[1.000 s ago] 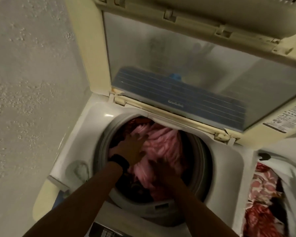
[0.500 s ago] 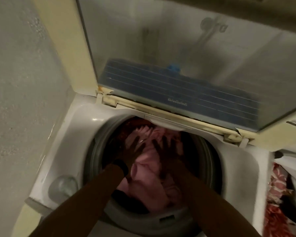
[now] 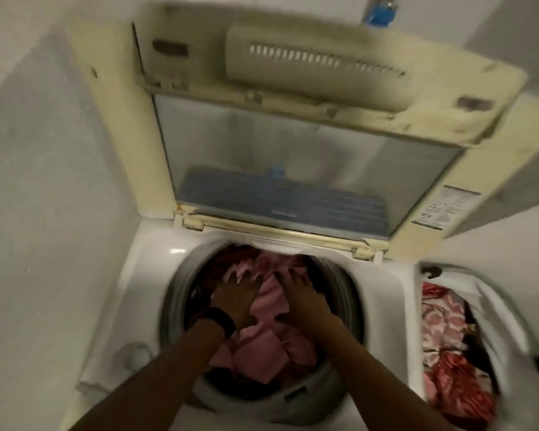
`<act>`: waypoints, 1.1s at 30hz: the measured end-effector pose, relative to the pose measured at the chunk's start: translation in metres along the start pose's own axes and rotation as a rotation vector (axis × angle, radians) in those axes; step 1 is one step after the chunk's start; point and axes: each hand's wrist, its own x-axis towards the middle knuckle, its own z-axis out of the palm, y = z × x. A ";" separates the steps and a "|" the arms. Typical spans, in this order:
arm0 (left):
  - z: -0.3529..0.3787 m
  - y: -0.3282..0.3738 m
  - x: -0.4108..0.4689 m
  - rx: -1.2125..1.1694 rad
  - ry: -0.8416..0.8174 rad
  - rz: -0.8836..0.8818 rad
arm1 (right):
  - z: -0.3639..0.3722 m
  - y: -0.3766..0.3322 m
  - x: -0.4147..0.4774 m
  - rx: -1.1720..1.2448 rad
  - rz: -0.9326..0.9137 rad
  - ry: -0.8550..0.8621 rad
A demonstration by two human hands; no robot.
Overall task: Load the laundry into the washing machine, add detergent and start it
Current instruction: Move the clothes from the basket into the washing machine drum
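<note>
drum (image 3: pixel 175 293): top-loader tub, mouth up, filled
lid (image 3: pixel 293 157): raised behind drum, clear window
pink laundry (image 3: pixel 262 346): inside drum, piled near the rim
left hand (image 3: pixel 237 293): in drum, fingers spread flat, pressing on pink laundry, nothing gripped
right hand (image 3: pixel 301 295): in drum beside the left, same flat press
wristband (image 3: pixel 220 318): black, left wrist
floral clothes (image 3: pixel 442 325): right of drum, in white bag (image 3: pixel 495 303)

Both hands, left hand (image 3: pixel 237 295) and right hand (image 3: pixel 302 293), pressed flat on pink laundry (image 3: pixel 262 346) inside the washing machine (image 3: pixel 156 269) drum, lid (image 3: pixel 293 169) raised.
</note>
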 end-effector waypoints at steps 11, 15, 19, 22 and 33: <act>-0.078 0.113 -0.065 -0.190 0.380 0.226 | -0.053 0.051 -0.157 0.287 0.042 0.439; -0.100 0.176 -0.073 -0.245 0.436 0.313 | -0.062 0.092 -0.199 0.362 0.057 0.609; -0.113 0.235 -0.070 -0.260 0.461 0.355 | -0.066 0.139 -0.225 0.442 0.080 0.707; -0.114 0.282 -0.057 -0.228 0.468 0.377 | -0.066 0.186 -0.241 0.511 0.096 0.763; -0.058 0.426 0.016 -0.264 0.254 0.315 | -0.016 0.380 -0.227 0.688 0.245 0.597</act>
